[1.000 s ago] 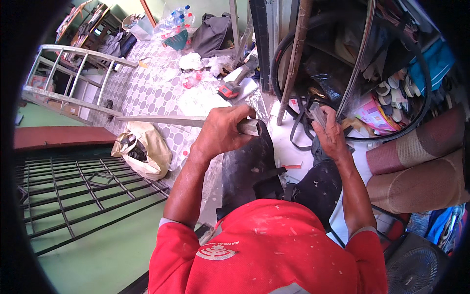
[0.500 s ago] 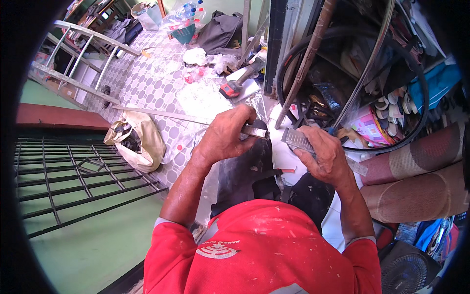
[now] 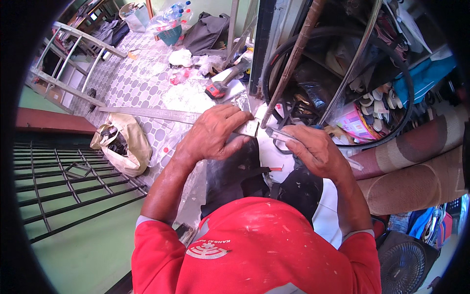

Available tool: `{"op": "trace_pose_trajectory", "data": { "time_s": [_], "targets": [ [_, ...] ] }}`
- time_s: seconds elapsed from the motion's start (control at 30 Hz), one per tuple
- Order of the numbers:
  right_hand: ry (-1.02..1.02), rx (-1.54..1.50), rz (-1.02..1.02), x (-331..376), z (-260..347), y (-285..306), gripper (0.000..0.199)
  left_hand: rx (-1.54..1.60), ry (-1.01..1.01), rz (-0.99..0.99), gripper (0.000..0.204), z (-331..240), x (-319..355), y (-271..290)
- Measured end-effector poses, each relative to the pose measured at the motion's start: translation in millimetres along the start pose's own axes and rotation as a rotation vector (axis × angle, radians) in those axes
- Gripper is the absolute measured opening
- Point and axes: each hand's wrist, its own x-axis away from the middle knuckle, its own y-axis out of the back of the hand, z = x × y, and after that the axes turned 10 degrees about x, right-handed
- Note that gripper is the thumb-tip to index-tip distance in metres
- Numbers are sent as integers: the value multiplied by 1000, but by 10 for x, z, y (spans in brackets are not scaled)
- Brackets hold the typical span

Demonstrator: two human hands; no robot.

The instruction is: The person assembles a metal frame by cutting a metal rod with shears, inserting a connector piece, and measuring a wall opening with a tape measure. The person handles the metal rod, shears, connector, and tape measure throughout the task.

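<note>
My left hand [image 3: 215,131] is wrapped round a long pale metal bar [image 3: 149,113]. The bar's squared near end sticks out past my thumb and fingers, and its other end reaches away to the left over the tiled floor. In my right hand [image 3: 318,149] is a flat grey metal strip [image 3: 281,134], gripped between thumb and fingers. It points at the bar's end with a small gap between them. Its other end [image 3: 354,163] appears beyond my wrist; my hand hides the middle, and I cannot tell the exact kind of tool.
A red and black cordless power tool [image 3: 216,89] lies ahead on the floor. To the left are a cream bag [image 3: 125,147], a black metal grille [image 3: 73,181] and a metal ladder [image 3: 81,36]. Rolled mats [image 3: 416,147], a bicycle tyre [image 3: 410,93] and a fan [image 3: 402,267] crowd the right.
The bar has turned in my left hand and shows a broader face. My right hand has tilted the strip nearly edge-on and brought it closer to the bar's end. The whole view has shifted slightly.
</note>
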Motion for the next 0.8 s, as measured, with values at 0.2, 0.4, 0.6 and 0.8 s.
{"op": "trace_pose_trajectory", "data": {
  "time_s": [0.2,0.4,0.6,0.8],
  "targets": [
    [-139,-54,121,-4,59,42,28,-25,156,113,44,-2,-76,25],
    [-188,-144,133,-7,52,24,31,50,140,100,43,53,-54,-36],
    [-269,-361,76,13,-119,-107,33,79,162,210,41,98,-214,10],
    [-299,-131,60,116,-91,-187,38,88,237,243,37,126,-240,-133]
  ]
}}
